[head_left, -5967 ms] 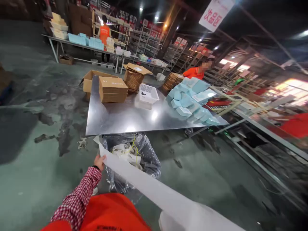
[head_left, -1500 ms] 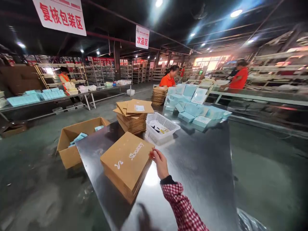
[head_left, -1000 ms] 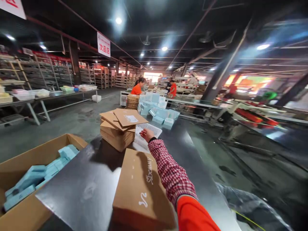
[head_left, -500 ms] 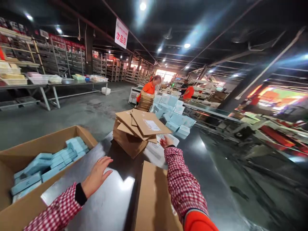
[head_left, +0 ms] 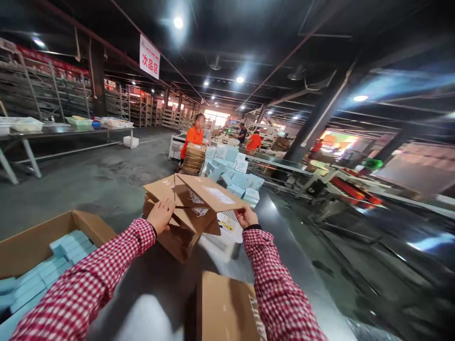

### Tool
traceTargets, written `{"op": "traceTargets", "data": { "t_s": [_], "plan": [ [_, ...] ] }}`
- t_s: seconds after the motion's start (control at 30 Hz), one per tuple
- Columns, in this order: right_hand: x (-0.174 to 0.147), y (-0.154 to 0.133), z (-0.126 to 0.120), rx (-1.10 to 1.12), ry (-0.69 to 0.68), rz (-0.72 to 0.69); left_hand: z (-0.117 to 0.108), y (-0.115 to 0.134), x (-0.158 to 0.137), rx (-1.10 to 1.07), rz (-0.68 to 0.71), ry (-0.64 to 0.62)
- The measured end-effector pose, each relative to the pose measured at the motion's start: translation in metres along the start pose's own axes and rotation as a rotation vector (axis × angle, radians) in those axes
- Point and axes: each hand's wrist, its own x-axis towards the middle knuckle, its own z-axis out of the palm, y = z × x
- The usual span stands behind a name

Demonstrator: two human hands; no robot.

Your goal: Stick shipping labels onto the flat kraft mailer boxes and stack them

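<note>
A pile of flat cardboard pieces (head_left: 185,237) lies on the metal table in front of me, its upper layers fanned apart. My right hand (head_left: 247,217) pinches the near right corner of the top cardboard piece (head_left: 209,192), which carries a white label and is tilted up off those beneath. At the pile's left, my left hand (head_left: 161,215) has its fingers bent over the edge of another cardboard piece (head_left: 159,187); its thumb is partly hidden. Beneath the raised corner, a white perforated basket (head_left: 216,244) shows, with a yellow marker-like item (head_left: 224,225) in it.
A brown carton (head_left: 227,303) sits close to me. On the left, an open cardboard box (head_left: 88,225) holds several light-blue boxes (head_left: 57,265). More blue boxes (head_left: 234,177) are heaped beyond the pile. A person in orange (head_left: 194,137) stands behind a cardboard stack (head_left: 194,158).
My left hand has moved from over the table to the cardboard pile. My right hand now grips the top piece's corner and has raised it. The view has swung right.
</note>
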Motion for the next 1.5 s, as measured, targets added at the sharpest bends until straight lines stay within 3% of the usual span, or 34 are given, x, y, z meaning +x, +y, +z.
{"op": "traceTargets", "data": {
  "t_s": [0.17,0.3,0.4,0.5,0.57,0.63,0.7,0.73,0.8,0.93,1.1,1.2,1.3,1.43,1.5],
  "plan": [
    [-0.014,-0.017,0.017,0.012,0.067,-0.043,0.011,-0.007,0.016,-0.072,0.169,-0.031],
    [-0.026,0.004,0.044,-0.151,0.080,-0.011,0.021,-0.009,0.007,-0.130,0.343,0.017],
    [-0.029,0.019,0.048,-0.354,0.154,0.049,0.028,-0.020,0.001,-0.152,0.447,0.071],
    [-0.035,0.023,0.048,-0.517,0.265,0.032,0.033,-0.039,-0.004,-0.156,0.465,0.131],
    [-0.047,0.025,0.058,-0.607,0.263,-0.100,0.035,-0.052,-0.007,-0.171,0.430,0.196],
    [-0.065,0.032,0.081,-0.795,0.088,-0.342,0.039,-0.060,-0.010,-0.185,0.373,0.300],
    [-0.086,0.046,0.114,-1.095,-0.210,-0.554,0.044,-0.062,-0.012,-0.174,0.357,0.386],
    [-0.095,0.054,0.132,-1.255,-0.349,-0.595,0.046,-0.062,-0.012,-0.163,0.372,0.407],
    [-0.106,0.069,0.165,-1.520,-0.503,-0.561,0.052,-0.059,-0.013,-0.147,0.425,0.410],
    [-0.101,0.079,0.196,-1.800,-0.561,-0.376,0.059,-0.063,-0.013,-0.079,0.528,0.485],
    [-0.086,0.061,0.188,-1.884,-0.720,-0.354,0.061,-0.089,-0.010,-0.019,0.580,0.511],
    [-0.084,0.053,0.176,-1.894,-0.852,-0.368,0.067,-0.108,-0.006,-0.105,0.558,0.495],
    [-0.084,0.051,0.160,-1.871,-0.894,-0.407,0.075,-0.127,-0.004,-0.215,0.512,0.476],
    [-0.077,0.047,0.131,-1.679,-0.927,-0.366,0.078,-0.146,-0.004,-0.257,0.193,0.505],
    [-0.067,0.044,0.115,-1.421,-0.771,-0.370,0.077,-0.152,-0.001,-0.302,-0.010,0.468]
  ]
}}
